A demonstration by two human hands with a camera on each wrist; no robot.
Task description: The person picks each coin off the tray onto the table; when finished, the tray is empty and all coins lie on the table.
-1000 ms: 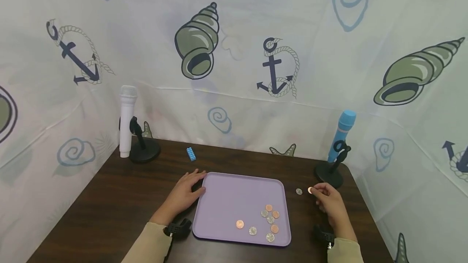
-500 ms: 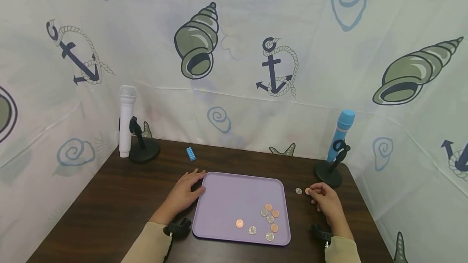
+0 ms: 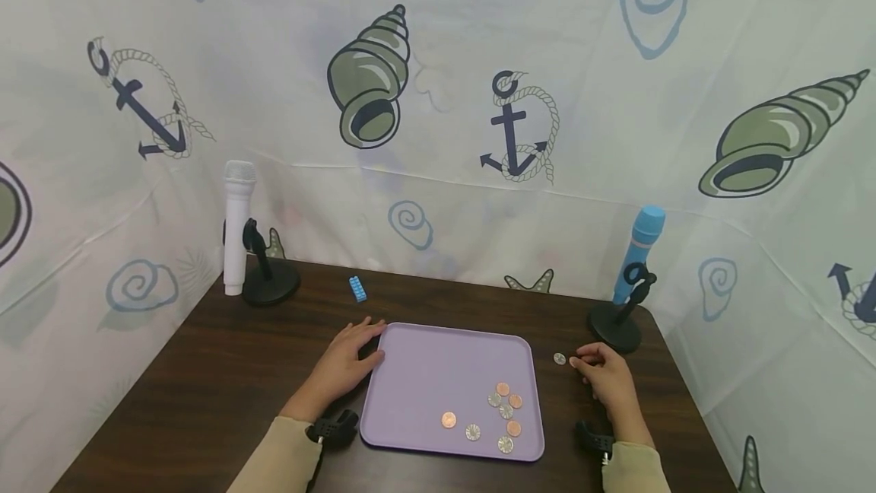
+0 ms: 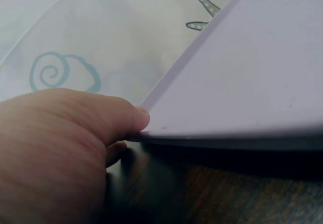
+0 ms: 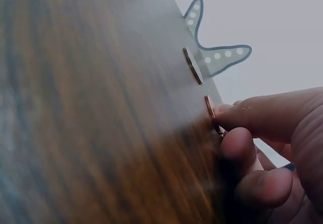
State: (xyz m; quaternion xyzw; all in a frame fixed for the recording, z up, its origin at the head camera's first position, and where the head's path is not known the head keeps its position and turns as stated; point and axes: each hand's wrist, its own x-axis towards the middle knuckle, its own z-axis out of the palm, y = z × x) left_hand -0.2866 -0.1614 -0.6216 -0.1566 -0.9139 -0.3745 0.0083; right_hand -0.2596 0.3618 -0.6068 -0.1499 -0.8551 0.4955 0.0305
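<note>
A lilac tray [image 3: 438, 364] lies on the dark wooden table, with several copper and silver coins [image 3: 505, 408] in its near right corner. My left hand [image 3: 363, 342] rests flat on the table, and its thumb [image 4: 128, 120] touches the tray's left edge [image 4: 212, 133]. Right of the tray, my right hand [image 3: 580, 362] has its fingers curled. Its index finger and thumb pinch a copper coin [image 5: 212, 114] at the table surface. A silver coin [image 3: 560, 358] lies flat just left of that hand, also seen as the silver coin [image 5: 193, 65] beyond the copper one.
A white microphone [image 3: 238, 227] on a black stand stands at the back left. A blue microphone [image 3: 638, 253] on a stand sits just behind my right hand. A small blue brick [image 3: 357, 288] lies behind the tray. Printed curtains close in the table.
My right hand has slid a little to the left with the copper coin, closer to the silver coin. The left hand and the tray have stayed still.
</note>
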